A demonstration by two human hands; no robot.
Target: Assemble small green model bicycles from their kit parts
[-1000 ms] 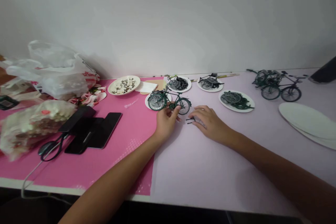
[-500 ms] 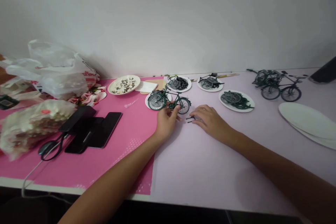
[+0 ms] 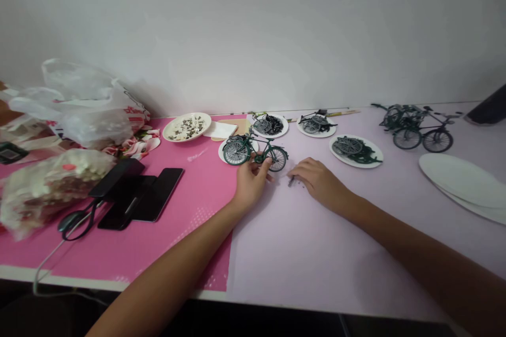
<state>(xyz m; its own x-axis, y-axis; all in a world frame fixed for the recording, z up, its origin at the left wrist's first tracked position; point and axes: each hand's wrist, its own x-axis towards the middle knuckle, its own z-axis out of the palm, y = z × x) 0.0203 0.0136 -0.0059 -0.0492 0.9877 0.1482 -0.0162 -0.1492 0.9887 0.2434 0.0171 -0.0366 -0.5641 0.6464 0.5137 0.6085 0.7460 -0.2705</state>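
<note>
A small green model bicycle (image 3: pixel 255 151) stands upright on the table, partly over a white plate. My left hand (image 3: pixel 251 183) reaches up to it, thumb and fingers closed on its frame near the pedals. My right hand (image 3: pixel 316 179) lies just to the right, fingers curled down over a small dark part (image 3: pixel 291 181) on the pale mat. Only the tip of that part shows.
White plates of bicycle parts (image 3: pixel 357 150) sit behind. Finished model bicycles (image 3: pixel 419 129) stand at the back right, beside stacked empty plates (image 3: pixel 462 181). On the left lie a plate of small pieces (image 3: pixel 186 127), phones (image 3: pixel 136 195), scissors (image 3: pixel 77 221) and plastic bags (image 3: pixel 79 110).
My right hand has pulled the small dark part slightly in under its fingers. The left hand and the bicycle have stayed put.
</note>
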